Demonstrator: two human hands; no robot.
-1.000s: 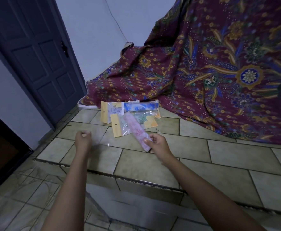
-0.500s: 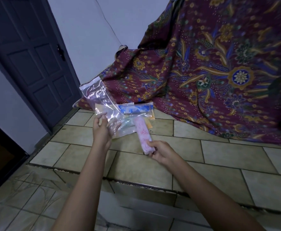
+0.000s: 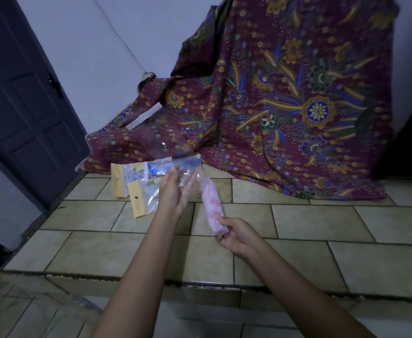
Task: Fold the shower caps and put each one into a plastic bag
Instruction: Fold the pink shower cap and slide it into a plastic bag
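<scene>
My right hand (image 3: 236, 236) grips the lower end of a rolled pink-and-white shower cap (image 3: 211, 204), which points up and away from me. My left hand (image 3: 174, 191) holds a clear plastic bag (image 3: 162, 145) raised in front of the cloth; the bag is blurred and see-through. The bag's lower part sits just left of the cap's upper end. Behind my left hand, packed bags with yellow header cards (image 3: 136, 191) lie on the tiled ledge (image 3: 97, 250), one holding a blue cap (image 3: 173, 164).
A maroon patterned cloth (image 3: 285, 106) drapes down the wall onto the ledge's back right. A dark door (image 3: 22, 106) stands at left. The ledge drops at its front edge (image 3: 151, 282) to a lower tiled floor.
My left hand picked the clear bag up off the tiles, raised it, and carried it rightward toward the rolled cap. My right hand kept hold of the cap.
</scene>
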